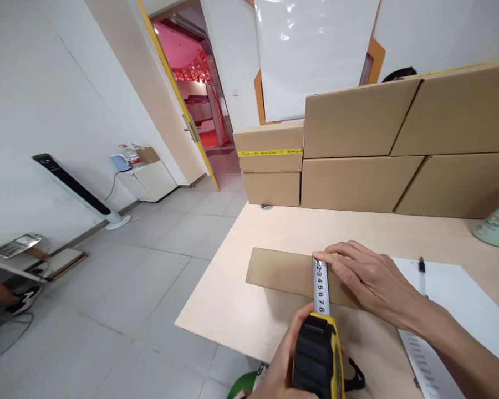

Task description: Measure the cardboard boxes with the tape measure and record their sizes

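On the tabletop [233,316], our tape blade [321,291] crosses the cardboard strip [280,271] widthwise. Left grip [280,366] clasps the tape measure [316,354]; right grip [366,274] pinches blade's tip.

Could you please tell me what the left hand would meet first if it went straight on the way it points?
Probably the near edge of the cardboard strip, just ahead of the left hand and beneath the tape blade, though the hand's height is hard to judge.
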The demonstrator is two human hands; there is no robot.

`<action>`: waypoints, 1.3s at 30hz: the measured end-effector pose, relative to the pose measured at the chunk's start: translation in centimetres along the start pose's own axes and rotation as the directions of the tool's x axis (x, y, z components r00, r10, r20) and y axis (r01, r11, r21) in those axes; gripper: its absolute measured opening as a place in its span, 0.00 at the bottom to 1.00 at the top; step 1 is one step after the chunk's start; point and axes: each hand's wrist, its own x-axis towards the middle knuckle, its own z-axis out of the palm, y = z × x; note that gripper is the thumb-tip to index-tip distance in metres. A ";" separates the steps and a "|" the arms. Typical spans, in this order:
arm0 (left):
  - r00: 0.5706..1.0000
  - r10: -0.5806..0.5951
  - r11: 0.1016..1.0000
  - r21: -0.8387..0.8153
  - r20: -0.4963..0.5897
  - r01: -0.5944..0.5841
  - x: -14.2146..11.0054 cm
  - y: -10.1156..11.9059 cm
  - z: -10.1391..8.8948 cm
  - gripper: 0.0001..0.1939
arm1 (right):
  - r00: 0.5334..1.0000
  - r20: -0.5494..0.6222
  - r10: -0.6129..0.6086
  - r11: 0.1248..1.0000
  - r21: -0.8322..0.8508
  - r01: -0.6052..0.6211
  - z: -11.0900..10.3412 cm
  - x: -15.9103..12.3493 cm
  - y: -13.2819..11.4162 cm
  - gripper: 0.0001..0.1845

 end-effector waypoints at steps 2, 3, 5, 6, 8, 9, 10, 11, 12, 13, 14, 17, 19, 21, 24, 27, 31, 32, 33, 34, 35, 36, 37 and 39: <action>0.999 -0.026 1.000 0.010 -0.025 0.026 0.2 -0.8 -0.5 0.56 | 1.000 0.006 0.001 1.000 -0.011 -0.001 0.0 0.0 -0.1 0.22; 0.998 -0.042 0.999 0.019 -0.038 0.043 0.2 -1.1 -0.6 0.57 | 1.000 0.007 0.001 1.000 -0.016 -0.001 0.1 0.0 -0.1 0.22; 0.996 -0.059 0.997 0.042 -0.066 0.062 -0.1 -1.3 -0.9 0.57 | 1.000 0.007 0.001 1.000 -0.021 -0.001 0.1 0.1 -0.2 0.22; 0.995 -0.058 0.997 0.052 -0.080 0.062 -0.3 -1.3 -0.9 0.56 | 1.000 0.007 0.002 1.000 -0.019 -0.002 0.0 0.1 -0.3 0.22; 0.995 -0.044 0.997 0.059 -0.093 0.049 -0.7 -1.1 -0.9 0.54 | 1.000 0.005 0.001 1.000 -0.010 -0.001 0.0 0.1 -0.3 0.22; 0.995 -0.037 0.997 0.057 -0.095 0.042 -0.8 -1.1 -1.0 0.53 | 1.000 0.002 -0.001 1.000 -0.004 0.001 0.0 0.2 -0.4 0.22; 0.995 -0.035 0.998 0.051 -0.094 0.040 -0.9 -1.1 -1.1 0.54 | 1.000 -0.003 -0.005 1.000 0.001 0.005 -0.1 0.2 -0.4 0.22; 0.995 -0.040 0.998 0.045 -0.091 0.044 -0.8 -1.3 -1.3 0.55 | 1.000 -0.009 -0.008 1.000 0.006 0.008 -0.1 0.1 -0.4 0.22; 0.995 -0.048 0.998 0.039 -0.089 0.052 -0.7 -1.6 -1.5 0.55 | 1.000 -0.014 -0.011 1.000 0.011 0.011 -0.1 0.1 -0.4 0.22; 0.994 -0.059 0.997 0.035 -0.088 0.062 -0.6 -2.0 -1.7 0.56 | 1.000 -0.015 -0.013 1.000 0.015 0.013 -0.2 0.1 -0.4 0.22; 0.994 -0.071 0.997 0.033 -0.088 0.074 -0.5 -2.4 -1.9 0.56 | 1.000 -0.012 -0.012 1.000 0.019 0.012 -0.2 0.1 -0.3 0.22; 0.993 -0.080 0.996 0.026 -0.090 0.083 -0.2 -3.2 -2.3 0.57 | 1.000 0.011 -0.003 1.000 0.031 0.002 -0.2 0.0 -0.3 0.22; 0.994 -0.061 0.998 0.015 -0.096 0.062 -0.3 -3.3 -2.2 0.58 | 1.000 0.018 -0.002 0.999 0.035 0.001 -0.1 0.0 -0.3 0.22; 0.993 -0.048 0.999 -0.001 -0.106 0.048 -0.4 -3.1 -1.9 0.57 | 1.000 0.015 -0.005 0.999 0.037 0.004 -0.1 0.0 -0.2 0.22; 0.988 -0.089 0.996 -0.019 -0.123 0.088 -0.4 -2.5 -1.5 0.52 | 1.000 0.009 -0.008 0.999 0.034 0.008 -0.1 0.0 -0.2 0.23; 0.983 -0.112 0.994 -0.006 -0.142 0.112 -0.5 -1.8 -1.0 0.51 | 1.000 -0.008 -0.020 0.999 0.026 0.020 -0.2 0.0 -0.3 0.23; 0.972 -0.128 0.992 -0.014 -0.196 0.128 -0.5 -0.5 0.1 0.41 | 1.000 -0.019 -0.021 1.000 0.022 0.022 -0.2 -0.1 -0.4 0.23; 0.968 -0.139 0.990 -0.021 -0.211 0.137 -0.5 -0.1 0.4 0.38 | 1.000 -0.020 -0.022 1.000 0.022 0.022 -0.2 -0.1 -0.4 0.23; 0.964 -0.149 0.989 -0.027 -0.219 0.147 -0.4 0.2 0.7 0.36 | 1.000 -0.022 -0.022 1.000 0.021 0.023 -0.2 -0.1 -0.5 0.24; 0.964 -0.152 0.988 -0.028 -0.219 0.150 -0.4 0.5 1.0 0.35 | 0.999 -0.025 -0.024 0.999 0.021 0.025 -0.2 -0.1 -0.5 0.24; 0.967 -0.145 0.989 -0.024 -0.209 0.143 -0.3 0.7 1.1 0.36 | 0.999 -0.027 -0.027 0.999 0.022 0.028 -0.2 -0.1 -0.5 0.24; 0.973 -0.131 0.991 -0.020 -0.192 0.130 -0.3 0.9 1.2 0.38 | 0.999 -0.029 -0.030 0.999 0.023 0.031 -0.2 -0.1 -0.5 0.24; 0.977 -0.118 0.993 -0.016 -0.176 0.117 -0.3 1.0 1.3 0.40 | 0.999 -0.030 -0.032 0.999 0.024 0.033 -0.2 -0.1 -0.4 0.24; 0.976 -0.113 0.993 0.003 -0.185 0.115 -0.4 1.0 1.1 0.39 | 0.999 -0.033 -0.034 0.999 0.025 0.035 -0.2 -0.1 -0.4 0.24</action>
